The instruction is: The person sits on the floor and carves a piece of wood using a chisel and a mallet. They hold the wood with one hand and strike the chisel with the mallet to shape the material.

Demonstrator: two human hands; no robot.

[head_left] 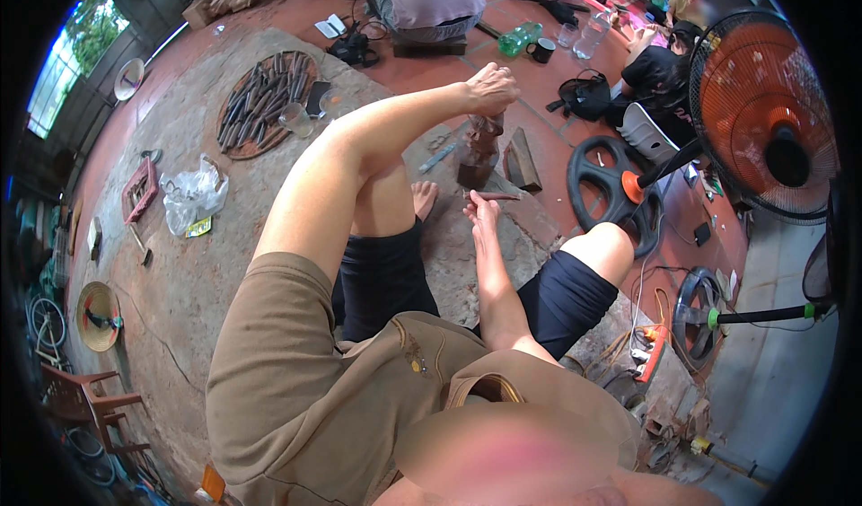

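A dark reddish-brown wood carving (476,151) stands upright on the stone slab, a little beyond my feet. My left hand (492,89) is closed around its top, with that arm stretched out high. Low by the carving's base is my right hand (483,214), palm turned up and fingers stretched apart. A thin reddish-brown stick (508,195) lies across just past those fingertips; whether they touch it I cannot tell. To the right of the carving sits a wedge-shaped wood block (522,160). A flat bluish-grey strip (437,158) lies to its left.
A round tray (232,151) of chisel-like tools lies ahead left, near a glass (295,120). A plastic bag (193,192) and hammer (140,246) lie left. An orange fan (759,102) and power strip (654,353) are right. Another person (431,3) sits ahead.
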